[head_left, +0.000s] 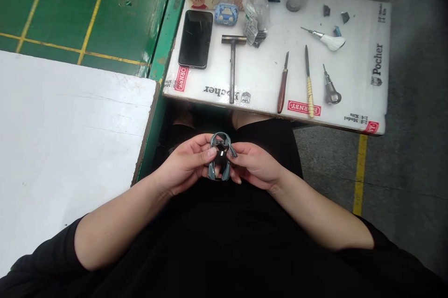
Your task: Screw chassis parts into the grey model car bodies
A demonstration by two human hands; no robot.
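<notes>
A white foam-board surface (353, 62) carried a glossy black smartphone (195, 39), a steel T-handled tool (232, 62) and a slim hobby knife with a dark red wooden handle (283, 84). Nearer, over a black-clothed lap (273, 149), the left hand (185, 163) and right hand (255, 165) held a small grey-blue model car body (220, 157), fingers (211, 152) clamped on its sides.

The white foam board (353, 79) bears "Pocher" (377, 65) along its right edge and upside down along its near edge, plus red "HORNBY" labels (304, 107) and "Model Kits" (353, 117) near the right corner.
</notes>
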